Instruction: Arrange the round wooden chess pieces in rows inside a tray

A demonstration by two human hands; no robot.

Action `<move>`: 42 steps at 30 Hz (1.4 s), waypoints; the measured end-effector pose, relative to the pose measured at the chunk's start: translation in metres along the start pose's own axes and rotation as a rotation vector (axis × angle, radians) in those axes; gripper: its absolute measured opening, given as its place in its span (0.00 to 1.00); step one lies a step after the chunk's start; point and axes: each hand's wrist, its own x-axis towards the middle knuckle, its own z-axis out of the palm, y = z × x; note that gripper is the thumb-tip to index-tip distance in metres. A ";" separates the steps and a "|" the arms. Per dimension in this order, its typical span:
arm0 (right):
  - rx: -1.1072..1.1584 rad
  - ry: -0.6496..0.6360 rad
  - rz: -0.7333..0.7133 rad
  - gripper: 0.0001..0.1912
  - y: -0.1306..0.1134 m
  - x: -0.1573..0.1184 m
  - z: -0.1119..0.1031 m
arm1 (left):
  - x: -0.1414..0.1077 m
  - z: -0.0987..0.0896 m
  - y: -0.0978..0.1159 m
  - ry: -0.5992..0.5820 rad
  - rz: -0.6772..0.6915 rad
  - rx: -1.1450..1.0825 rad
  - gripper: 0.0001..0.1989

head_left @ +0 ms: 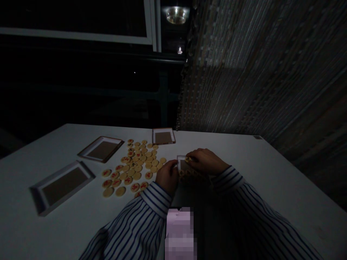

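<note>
Between my two hands stands a small open box (183, 165), with several Chinese chess pieces (188, 173) lined up along its near side. My right hand (207, 161) pinches one round xiangqi piece (188, 159) over the box. At the box's left edge is my left hand (167, 176), its fingers bent against the rim; what it grips is partly hidden. Just left of that hand lies a loose spread of wooden pieces (137, 176), some showing red or black characters, others with plain faces up.
A long open box (36, 193) lies at the left of the white table (89, 227). Behind it is a brown-edged tray (86, 157), and another tray (163, 143) sits near the back edge. A bead curtain (230, 72) hangs at right. A lit, pixelated screen (180, 234) is nearest me.
</note>
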 end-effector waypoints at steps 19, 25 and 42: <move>-0.058 -0.065 -0.038 0.16 0.004 0.005 0.017 | 0.000 -0.002 0.007 -0.053 -0.034 0.036 0.15; -0.039 -0.078 -0.030 0.16 0.002 0.004 0.015 | -0.001 -0.002 0.006 -0.045 -0.006 0.046 0.15; -0.061 -0.086 -0.067 0.15 0.001 0.003 0.012 | -0.002 0.000 0.003 -0.053 0.000 0.032 0.15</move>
